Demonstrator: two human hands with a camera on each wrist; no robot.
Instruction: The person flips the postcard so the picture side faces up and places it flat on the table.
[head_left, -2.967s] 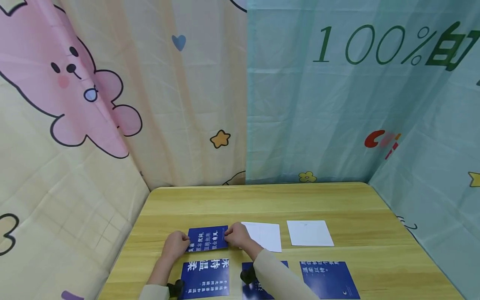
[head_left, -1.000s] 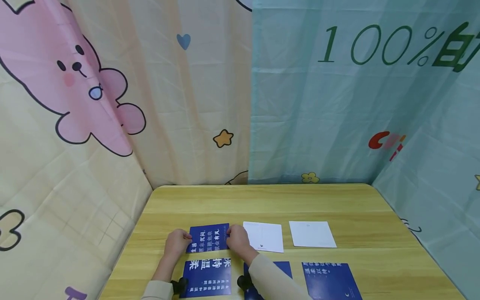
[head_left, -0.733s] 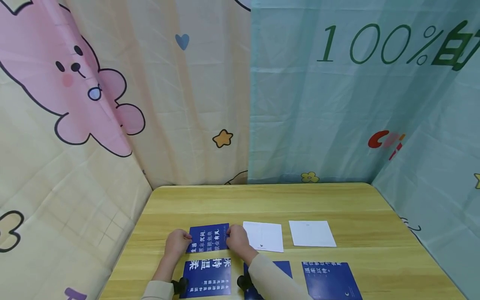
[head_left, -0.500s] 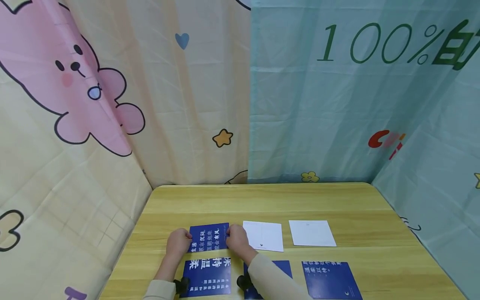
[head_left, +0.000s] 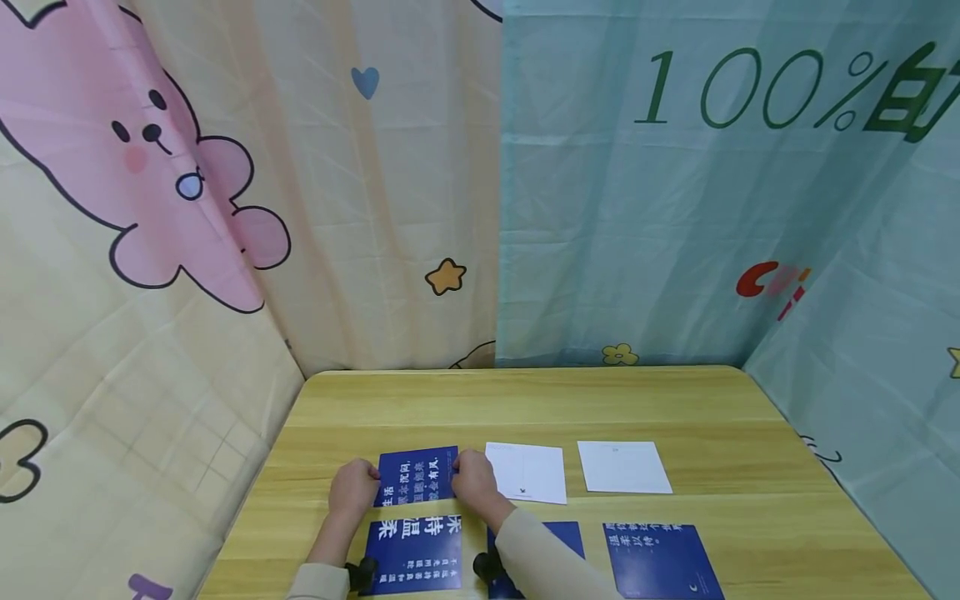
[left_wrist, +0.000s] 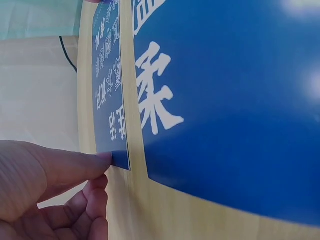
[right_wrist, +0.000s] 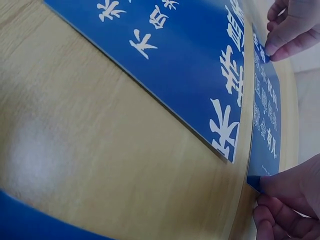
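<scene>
A blue card with white Chinese lettering lies at the back left of the table, between both hands. At its left edge is my left hand, thumb and fingers pinching the near corner, as the left wrist view shows. My right hand pinches the opposite edge; in the right wrist view the card's corner bends up slightly at the thumb. Directly in front lies another blue lettered card, apart from the held one. The right forearm partly hides a third blue card.
Two white cards, one in the middle and one farther right, lie in the back row. A blue card with a small moon lies at the front right. Printed curtains stand behind the wooden table.
The head view has shifted slightly since the oldest frame. My right hand now overlaps the middle white card less. Both hands stay at the same blue card's edges; the left has shifted slightly outward.
</scene>
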